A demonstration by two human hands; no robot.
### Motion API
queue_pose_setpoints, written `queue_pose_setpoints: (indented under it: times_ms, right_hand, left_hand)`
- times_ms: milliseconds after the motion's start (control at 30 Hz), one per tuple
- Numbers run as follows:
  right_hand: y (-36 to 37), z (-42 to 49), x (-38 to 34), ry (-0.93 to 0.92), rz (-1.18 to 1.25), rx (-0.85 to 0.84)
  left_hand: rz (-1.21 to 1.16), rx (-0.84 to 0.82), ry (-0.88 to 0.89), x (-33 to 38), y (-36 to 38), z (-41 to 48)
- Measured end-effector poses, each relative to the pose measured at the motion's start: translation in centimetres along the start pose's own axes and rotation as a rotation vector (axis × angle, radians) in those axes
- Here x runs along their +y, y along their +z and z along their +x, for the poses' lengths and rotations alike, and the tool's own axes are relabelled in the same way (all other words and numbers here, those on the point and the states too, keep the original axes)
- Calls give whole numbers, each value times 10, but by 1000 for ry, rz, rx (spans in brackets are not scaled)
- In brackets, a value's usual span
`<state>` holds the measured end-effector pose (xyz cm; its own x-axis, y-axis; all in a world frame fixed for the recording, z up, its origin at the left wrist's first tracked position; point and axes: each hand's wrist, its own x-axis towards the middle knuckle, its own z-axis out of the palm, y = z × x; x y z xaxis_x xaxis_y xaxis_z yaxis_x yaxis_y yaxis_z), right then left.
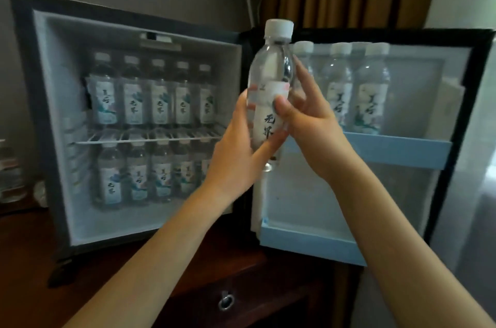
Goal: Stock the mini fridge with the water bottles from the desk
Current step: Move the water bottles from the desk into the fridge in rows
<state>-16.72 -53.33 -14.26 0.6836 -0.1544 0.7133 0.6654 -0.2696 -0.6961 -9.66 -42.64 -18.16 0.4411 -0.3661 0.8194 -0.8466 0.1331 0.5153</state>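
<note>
Water bottle (271, 69) stands upright, capped, held in the air before the open mini fridge (53, 112). My left hand (236, 145) curls round its lower half. My right hand (314, 126) grips the label, thumb in front, fingers behind. More bottles (158, 102) fill 2 levels inside, and others stand on the door shelf (397, 150).

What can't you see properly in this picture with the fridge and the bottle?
All in the head view:
- the held bottle: its lower part is covered by the left hand and the right hand.
- the leftmost door bottle: mostly behind the held bottle and the right hand.
- the rightmost bottom-shelf bottle: partly covered by the left hand.
- the objects at the left edge: blurred and cut off by the frame.
</note>
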Motion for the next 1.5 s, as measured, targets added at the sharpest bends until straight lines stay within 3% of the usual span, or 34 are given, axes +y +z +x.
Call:
queue_pose_setpoints:
  times_ms: [400,700,1133,1500]
  right_hand:
    - [-100,-12,-80,-217,-301,262]
    - [-161,-19,-71,-231,-555,374]
    - [-189,-7,-12,-14,-526,437]
    - [-186,-13,-8,25,-735,522]
  left_hand:
    - [-75,62,274,84,110,66]
    - [46,-37,273,83,163,75]
    - [215,-31,429,53,169,78]
    - [230,-2,443,41,166,72]
